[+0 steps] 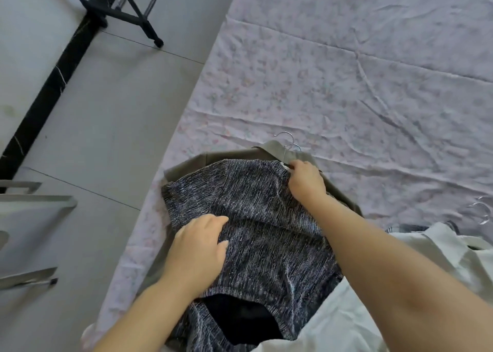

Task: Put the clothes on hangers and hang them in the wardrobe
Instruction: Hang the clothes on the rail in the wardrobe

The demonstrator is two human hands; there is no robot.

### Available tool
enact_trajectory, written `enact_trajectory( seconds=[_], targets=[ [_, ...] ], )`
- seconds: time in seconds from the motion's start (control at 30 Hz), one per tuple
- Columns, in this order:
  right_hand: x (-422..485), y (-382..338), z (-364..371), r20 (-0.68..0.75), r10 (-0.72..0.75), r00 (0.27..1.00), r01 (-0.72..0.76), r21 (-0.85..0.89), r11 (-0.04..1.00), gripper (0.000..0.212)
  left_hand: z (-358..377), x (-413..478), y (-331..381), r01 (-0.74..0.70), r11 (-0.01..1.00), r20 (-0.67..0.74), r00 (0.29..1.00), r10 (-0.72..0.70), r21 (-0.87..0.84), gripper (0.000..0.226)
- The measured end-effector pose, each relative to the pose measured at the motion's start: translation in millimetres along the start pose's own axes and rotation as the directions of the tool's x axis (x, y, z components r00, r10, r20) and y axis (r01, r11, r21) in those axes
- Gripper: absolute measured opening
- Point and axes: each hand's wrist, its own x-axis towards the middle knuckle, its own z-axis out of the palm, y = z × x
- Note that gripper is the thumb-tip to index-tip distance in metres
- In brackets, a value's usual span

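Note:
A dark speckled grey top (266,234) lies on the bed over an olive-brown garment (240,155). Two metal hanger hooks (289,143) stick out beyond their necklines. My right hand (306,182) pinches the neck of the grey top right at the base of the hooks. My left hand (198,253) lies on the grey top's left side, fingers bent over the fabric; whether it grips the cloth I cannot tell.
The bed carries a pale floral sheet (346,71). A white garment (440,247) and more hanger hooks (480,210) lie at the right. On the grey tiled floor at the left stand a black rack base (125,12) and grey furniture legs (34,199).

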Motion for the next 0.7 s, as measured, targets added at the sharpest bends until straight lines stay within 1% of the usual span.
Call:
enact_trajectory(
  seconds=[0.13,0.27,0.33,0.4,0.47,0.57,0.7],
  targets=[
    [-3,2,-5,-0.026,-0.01,1.0,0.012,0.058,0.998,0.025,-3,1,2,-0.018,1.0,-0.023,1.0,0.018,-0.007,0.045],
    [-22,0,-20,-0.05,-0.023,0.998,0.028,0.103,0.994,0.022,-10,-7,7,-0.027,0.999,-0.048,0.999,0.025,-0.025,0.044],
    [-41,-4,-30,-0.118,-0.053,0.992,0.064,0.096,0.993,0.02,-15,-14,9,-0.035,0.999,-0.064,0.997,0.034,-0.028,0.044],
    [-66,-9,-40,-0.21,-0.11,0.971,0.136,0.112,0.984,0.02,-22,-24,11,-0.043,0.998,-0.09,0.995,0.04,-0.035,0.044],
    [-94,-18,-52,-0.307,-0.172,0.936,0.22,0.129,0.967,0.022,-32,-36,14,-0.059,0.997,-0.148,0.988,0.05,-0.058,0.043],
    [-137,-37,-72,-0.432,-0.279,0.858,0.352,0.098,0.931,0.021,-55,-55,22,-0.079,0.991,-0.286,0.957,0.047,-0.104,0.043],
    [-200,-70,-103,-0.539,-0.416,0.732,0.52,0.049,0.853,0.014,-96,-86,31,-0.131,0.99,-0.495,0.864,0.087,-0.056,0.048]
  ],
)
